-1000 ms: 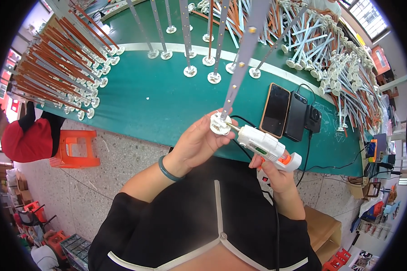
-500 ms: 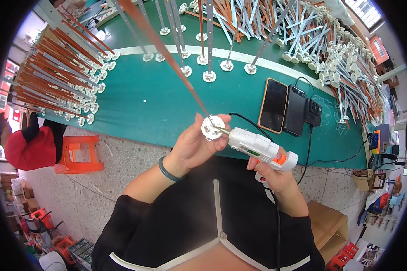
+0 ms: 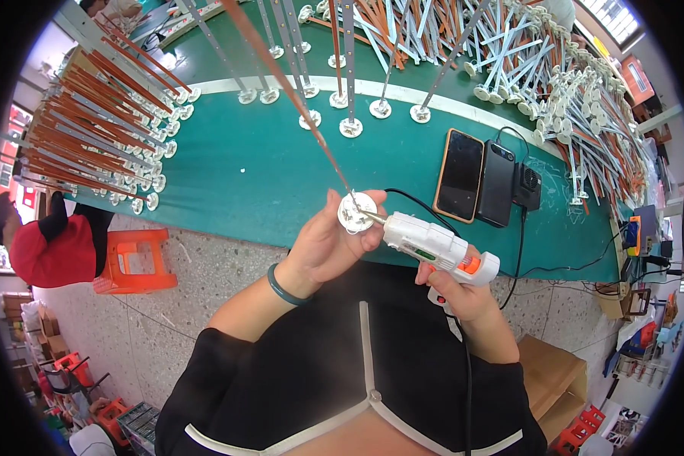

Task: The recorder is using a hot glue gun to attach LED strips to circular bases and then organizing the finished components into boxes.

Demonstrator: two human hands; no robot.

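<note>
Holding a round white disc (image 3: 355,215) is the left hand (image 3: 321,249). The right hand (image 3: 466,295) grips a white glue gun (image 3: 420,238).

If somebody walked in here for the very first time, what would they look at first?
Probably the white glue gun in the right hand, its tip pointing at the round white base in the left hand. Next, perhaps, the crowd of brown and grey strips on the green table's left, and the jumbled pile at the upper right.
</note>
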